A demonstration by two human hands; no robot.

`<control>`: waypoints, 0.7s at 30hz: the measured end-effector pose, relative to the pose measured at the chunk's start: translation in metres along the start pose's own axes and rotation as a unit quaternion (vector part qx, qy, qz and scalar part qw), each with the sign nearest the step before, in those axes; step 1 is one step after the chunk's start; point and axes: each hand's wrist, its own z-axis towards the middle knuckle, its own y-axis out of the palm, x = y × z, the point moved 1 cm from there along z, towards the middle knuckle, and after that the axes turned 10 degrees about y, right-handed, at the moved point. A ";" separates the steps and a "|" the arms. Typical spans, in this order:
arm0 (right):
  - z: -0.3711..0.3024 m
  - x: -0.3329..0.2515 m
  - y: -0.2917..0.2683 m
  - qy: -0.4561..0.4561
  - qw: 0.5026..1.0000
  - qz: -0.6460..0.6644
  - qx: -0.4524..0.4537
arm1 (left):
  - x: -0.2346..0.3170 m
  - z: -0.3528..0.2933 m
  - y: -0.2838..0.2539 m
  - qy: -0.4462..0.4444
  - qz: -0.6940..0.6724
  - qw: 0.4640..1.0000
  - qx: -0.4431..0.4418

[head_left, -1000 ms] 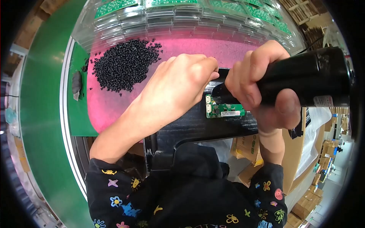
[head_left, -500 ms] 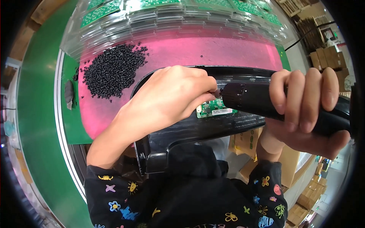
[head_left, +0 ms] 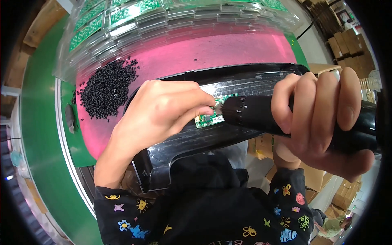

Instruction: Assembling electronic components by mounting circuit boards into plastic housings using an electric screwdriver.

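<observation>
My right hand (head_left: 318, 110) wraps round a black electric screwdriver (head_left: 255, 114) held almost level, its nose pointing left. Close to that nose, my left hand (head_left: 159, 110) has thumb and forefinger pinched together; whatever is between them is too small to make out. Under the fingertips and the nose lies a green circuit board (head_left: 210, 119) with a white label, partly hidden. It sits inside a long, glossy black plastic housing (head_left: 179, 143), which lies across the near edge of the pink mat.
A heap of small black screws (head_left: 106, 90) covers the left of the pink mat (head_left: 171, 53). Behind stand stacked clear plastic trays (head_left: 171, 26) with green boards. A dark grey object (head_left: 70, 118) lies on the green surface at left. Cardboard boxes (head_left: 351, 49) stand at right.
The view has shifted, so the bench things appear further left. Relative to the board, my pinched left fingers and the screwdriver's nose have come lower, over its middle. Both hands keep their grips.
</observation>
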 end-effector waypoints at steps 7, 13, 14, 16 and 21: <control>-0.012 -0.023 -0.001 0.212 0.961 -0.130 0.123 | -0.002 0.001 -0.004 -0.032 0.048 0.998 0.014; -0.021 -0.017 -0.002 0.251 0.939 -0.147 0.186 | -0.009 -0.004 0.000 -0.040 0.032 0.997 0.057; -0.021 -0.015 -0.002 0.252 0.936 -0.152 0.193 | -0.009 -0.005 0.001 -0.041 0.032 0.997 0.056; -0.021 -0.015 -0.004 0.253 0.936 -0.149 0.194 | -0.009 -0.004 0.002 -0.063 0.040 0.995 0.065; -0.021 -0.014 -0.009 0.243 0.948 -0.110 0.171 | -0.005 -0.001 -0.001 -0.075 0.038 0.995 0.048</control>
